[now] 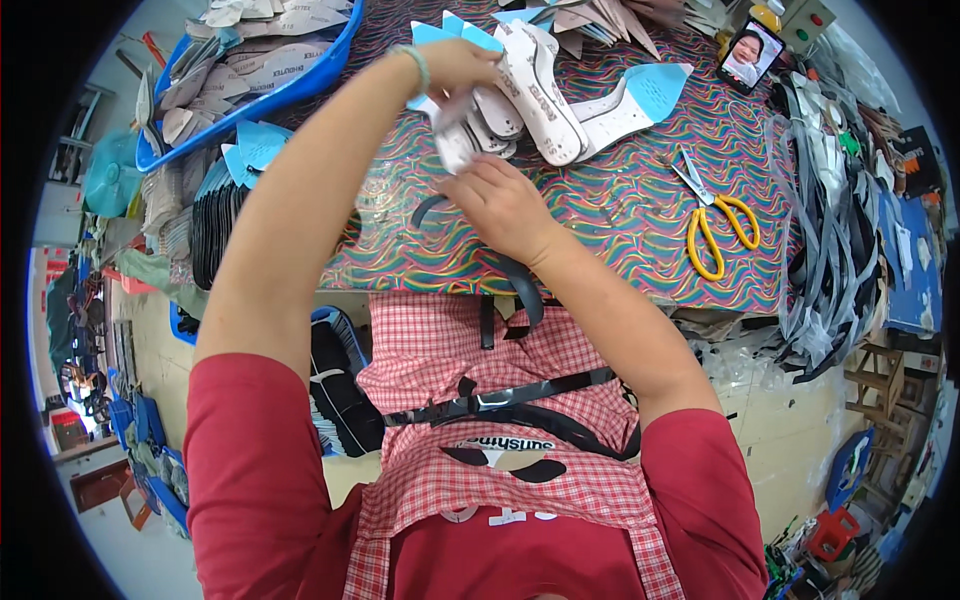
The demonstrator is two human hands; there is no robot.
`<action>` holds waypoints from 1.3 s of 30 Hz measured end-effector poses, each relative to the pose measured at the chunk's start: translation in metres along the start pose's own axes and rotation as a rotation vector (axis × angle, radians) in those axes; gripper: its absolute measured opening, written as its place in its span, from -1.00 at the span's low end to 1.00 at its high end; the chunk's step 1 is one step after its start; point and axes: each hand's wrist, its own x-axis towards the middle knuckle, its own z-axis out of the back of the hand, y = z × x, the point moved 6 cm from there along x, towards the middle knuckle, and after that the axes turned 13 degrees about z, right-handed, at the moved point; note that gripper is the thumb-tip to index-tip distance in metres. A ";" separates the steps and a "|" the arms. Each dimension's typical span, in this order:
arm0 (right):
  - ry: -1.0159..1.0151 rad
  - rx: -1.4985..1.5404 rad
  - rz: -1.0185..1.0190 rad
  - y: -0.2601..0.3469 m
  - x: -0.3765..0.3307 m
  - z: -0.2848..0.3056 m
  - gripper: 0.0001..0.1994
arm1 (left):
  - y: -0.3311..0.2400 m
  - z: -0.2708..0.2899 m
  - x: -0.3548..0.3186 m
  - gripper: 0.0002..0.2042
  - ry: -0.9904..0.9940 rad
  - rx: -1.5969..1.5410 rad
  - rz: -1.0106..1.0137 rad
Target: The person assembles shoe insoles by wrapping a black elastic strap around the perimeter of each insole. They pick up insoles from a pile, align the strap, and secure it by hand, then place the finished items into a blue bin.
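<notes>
Several white shoe insoles (pixel 540 95), some with light blue toe ends, lie in a loose pile at the far middle of the table. Over the pile's left side my left hand (pixel 458 68) is closed on a pale insole (pixel 452 135), which is partly smeared by motion. My right hand (pixel 503 208) pinches the near end of that same insole, its fingertips pressed together. A black strip (pixel 524 290) runs from under my right hand over the table's front edge to my lap, and its other end curls out to the left.
Yellow-handled scissors (pixel 720 215) lie partly spread on the right of the patterned table (pixel 620 240). A blue basket (pixel 255 97) of insoles stands far left, beside a black stack (pixel 217 230). A lit phone (pixel 752 58) is propped far right, near hanging black and grey strips (pixel 825 260).
</notes>
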 end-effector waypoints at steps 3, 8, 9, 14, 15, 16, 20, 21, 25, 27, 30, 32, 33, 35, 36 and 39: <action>0.044 0.006 -0.207 -0.018 -0.014 -0.014 -0.82 | 0.007 0.043 -0.009 -0.45 0.103 -0.234 -0.039; -0.113 0.169 -0.161 -0.010 -0.001 0.013 -0.71 | -0.013 0.058 -0.063 -0.49 0.151 -0.777 -0.128; -0.238 0.212 -0.109 0.004 0.008 0.030 -0.68 | -0.006 0.058 -0.063 -0.47 0.012 -0.618 -0.098; -0.445 0.242 -0.100 0.043 0.043 0.091 -0.62 | 0.005 -0.021 -0.075 -0.57 -0.381 0.413 -0.414; -0.420 0.111 -0.191 0.024 0.035 0.080 -0.69 | 0.008 -0.033 -0.074 -0.57 -0.445 0.569 -0.433; -0.263 0.024 -0.394 0.001 0.017 0.060 -0.71 | 0.005 -0.031 -0.077 -0.59 -0.493 0.452 -0.399; 0.038 -0.057 -0.601 -0.030 -0.040 0.018 -0.70 | 0.021 -0.001 -0.057 -0.59 0.049 -0.250 -0.176; 0.040 -0.084 -0.609 -0.035 -0.041 0.017 -0.70 | 0.024 0.008 -0.060 -0.57 0.046 -0.438 -0.130; -0.071 -0.102 -0.541 -0.032 -0.034 0.027 -0.66 | -0.012 0.054 -0.108 -0.49 0.092 -0.855 -0.373; -0.285 -0.033 -0.476 -0.032 -0.041 0.053 -0.65 | -0.031 0.056 -0.155 -0.52 -0.085 -0.716 -0.493; -0.755 0.775 -0.979 -0.003 -0.051 0.103 -0.68 | -0.016 0.011 -0.237 -0.65 -0.568 -0.069 -0.774; -0.833 1.159 -0.833 0.035 -0.056 0.138 -0.81 | 0.024 -0.035 -0.254 -0.64 -0.554 0.136 -0.504; -0.748 1.326 -0.809 0.050 -0.053 0.149 -0.84 | 0.055 -0.059 -0.245 -0.58 -0.541 0.236 -0.434; -0.494 1.319 -0.663 0.068 -0.043 0.162 -0.84 | 0.139 -0.105 -0.220 -0.62 -0.498 0.288 -0.307; -0.342 1.127 -0.547 0.069 -0.033 0.158 -0.81 | 0.152 -0.101 -0.210 -0.57 -0.506 0.221 -0.253; -0.024 0.712 -0.528 0.071 -0.011 0.135 -0.74 | 0.106 -0.095 -0.218 -0.34 -0.510 -0.072 -0.336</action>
